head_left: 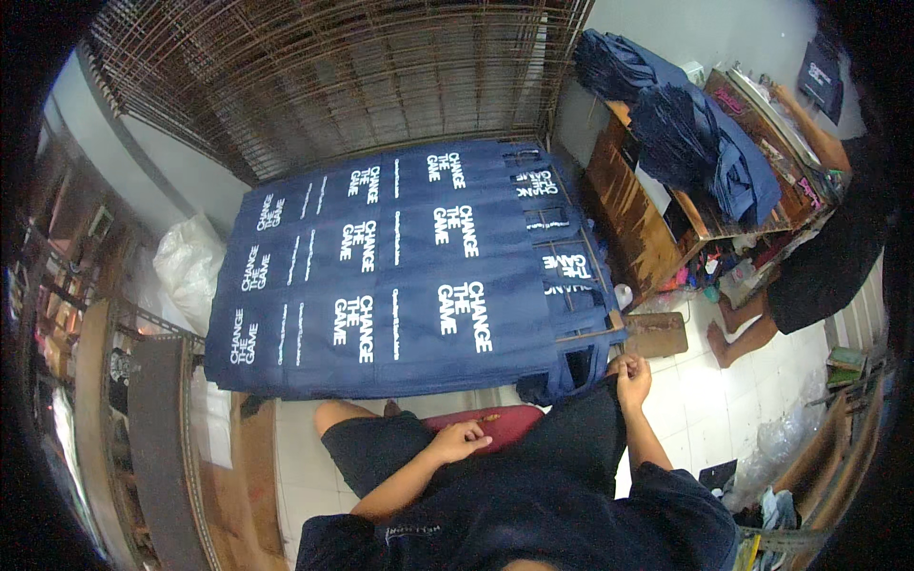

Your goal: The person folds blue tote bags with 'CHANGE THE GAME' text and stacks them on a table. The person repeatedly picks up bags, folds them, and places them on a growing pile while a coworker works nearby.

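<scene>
My left hand (461, 442) rests over my lap with loosely bent fingers and the thumb held apart, nothing visible in it. Just beyond its fingertips a small orange-brown object (489, 418), too small to name, lies against a dark red seat (522, 425). By my right knee, my right hand (632, 379) has its fingers curled in beside the near right corner of a rack; what they hold, if anything, is hidden. In front of me, navy fabric bags (381, 276) with white printing lie in overlapping rows, their handles (576, 371) hanging at the right.
Behind the bags stands a rusty wire rack (362, 76). A wooden cabinet (628, 205) at right carries a heap of navy bags (705, 133). Another person (828, 257) stands beside it. A white plastic sack (190, 266) and metal-edged shelving (162, 409) are at left.
</scene>
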Motion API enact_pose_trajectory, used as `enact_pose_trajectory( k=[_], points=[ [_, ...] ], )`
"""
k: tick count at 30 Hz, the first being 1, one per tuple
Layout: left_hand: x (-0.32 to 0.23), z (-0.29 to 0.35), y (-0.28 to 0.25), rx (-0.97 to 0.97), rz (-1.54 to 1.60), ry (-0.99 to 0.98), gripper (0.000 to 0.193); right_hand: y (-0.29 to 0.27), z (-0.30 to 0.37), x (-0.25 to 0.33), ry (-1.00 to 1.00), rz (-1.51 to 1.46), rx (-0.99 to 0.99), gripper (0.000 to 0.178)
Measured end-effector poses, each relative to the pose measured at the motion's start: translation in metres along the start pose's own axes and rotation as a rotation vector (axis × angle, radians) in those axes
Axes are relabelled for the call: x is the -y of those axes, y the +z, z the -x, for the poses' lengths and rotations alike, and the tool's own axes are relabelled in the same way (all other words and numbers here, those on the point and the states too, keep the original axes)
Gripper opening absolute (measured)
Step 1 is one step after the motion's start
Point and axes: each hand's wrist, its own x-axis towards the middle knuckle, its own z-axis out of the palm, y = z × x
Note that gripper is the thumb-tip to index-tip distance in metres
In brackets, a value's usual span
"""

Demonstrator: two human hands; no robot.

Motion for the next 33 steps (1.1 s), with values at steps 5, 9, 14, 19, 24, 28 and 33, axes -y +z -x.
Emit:
enact_pose_trajectory(
  k=[5, 9, 14, 19, 24, 28, 33],
  points=[
    [0.006, 0.001, 0.002, -0.017, 0.007, -0.041, 0.038, -0.007, 0.0, 0.027, 0.012, 0.016, 0.025, 0.017],
    [0.01, -0.002, 0.005, -0.032, -0.036, 0.009, 0.038, -0.008, 0.0, 0.028, -0.025, 0.106, -0.009, 0.017],
    [0.011, -0.005, 0.006, 0.061, -0.027, -0.024, 0.038, -0.009, 0.001, 0.027, 0.007, 0.09, -0.003, 0.019],
    [0.019, -0.009, 0.01, 0.059, -0.022, -0.064, 0.048, -0.01, 0.002, 0.022, 0.063, 0.044, 0.053, 0.021],
    [0.013, -0.009, 0.007, 0.055, -0.001, -0.067, 0.048, -0.002, 0.003, -0.004, 0.026, -0.058, -0.009, 0.02],
    [0.014, -0.004, 0.007, 0.013, -0.006, -0.058, 0.047, -0.008, -0.003, 0.015, 0.064, -0.175, -0.035, 0.022],
    [0.003, -0.002, 0.0, 0.01, -0.004, -0.069, 0.045, -0.025, -0.045, 0.05, 0.002, -0.24, -0.179, 0.029]
  ],
)
